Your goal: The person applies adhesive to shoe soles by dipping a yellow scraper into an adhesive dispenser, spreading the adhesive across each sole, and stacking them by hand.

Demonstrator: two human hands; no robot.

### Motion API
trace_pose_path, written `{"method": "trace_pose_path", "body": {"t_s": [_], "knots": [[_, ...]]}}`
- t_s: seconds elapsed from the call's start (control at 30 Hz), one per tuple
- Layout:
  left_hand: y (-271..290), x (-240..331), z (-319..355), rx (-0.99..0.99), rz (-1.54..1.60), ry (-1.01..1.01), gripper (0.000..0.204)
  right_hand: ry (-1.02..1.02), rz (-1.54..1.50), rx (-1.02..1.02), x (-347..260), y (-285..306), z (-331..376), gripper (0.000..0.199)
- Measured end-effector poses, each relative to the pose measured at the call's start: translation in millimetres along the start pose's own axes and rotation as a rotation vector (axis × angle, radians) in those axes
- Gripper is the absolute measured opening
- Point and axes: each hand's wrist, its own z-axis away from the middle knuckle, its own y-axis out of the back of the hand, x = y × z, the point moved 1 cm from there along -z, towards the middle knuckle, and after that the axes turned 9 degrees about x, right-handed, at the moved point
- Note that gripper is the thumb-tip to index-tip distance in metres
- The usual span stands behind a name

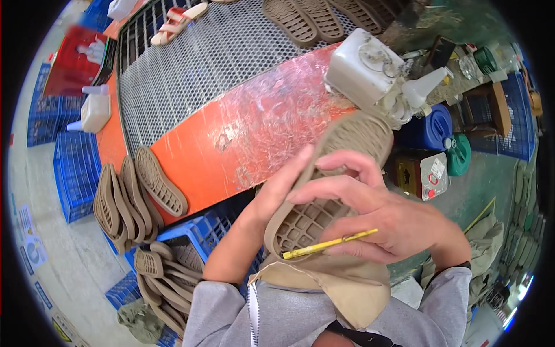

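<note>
In front of our chest, above the near edge of the orange bench [254,139], we hold a tan rubber shoe sole [332,173] tread side up, tilted so its toe points away from us. Our left hand [277,194] cups it from beneath, thumb lying along its left rim, so that grip is closed on the sole. Our right hand [381,217] lies across the heel part with the fingers curled over the tread, and it pinches a thin yellow stick [329,244], perhaps a pencil or small brush, whose tip rests at the heel end. A beige apron [347,289] hangs under the sole.

Judging by the piles, this sole is one of many: a row of like soles [130,199] leans on the bench's left end, more fill a blue crate [167,272] below, and several lie on the metal mesh [202,63] farther off, beside a pale sandal [176,23]. A grimy white container [361,69] with a nozzle bottle [425,87] stands to the right. We cannot tell which soles are finished.
</note>
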Motion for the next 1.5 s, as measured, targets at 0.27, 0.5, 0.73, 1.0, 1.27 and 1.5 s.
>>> {"method": "trace_pose_path", "body": {"t_s": [0.27,0.5,0.73,1.0,1.27,1.5], "knots": [[40,-60,-31,-0.385,-0.228,-0.297,0.056,0.132,0.088,-0.266,6,16,-36,0.02],[50,-23,-41,-0.493,-0.477,0.097,0.059,0.035,0.171,-0.223,23,44,3,0.026],[49,4,-36,-0.271,-0.362,0.523,0.064,-0.222,0.414,0.11,17,46,56,0.027],[59,-13,-38,0.262,-0.027,0.162,0.066,-0.173,0.399,0.633,25,-56,57,0.036],[168,60,-193,0.367,0.22,-0.22,0.055,-0.435,-0.009,1.11,45,-37,65,0.024],[219,80,-305,0.634,-0.289,-0.109,0.055,-0.615,-0.023,1.172,35,-39,71,0.016]]}}
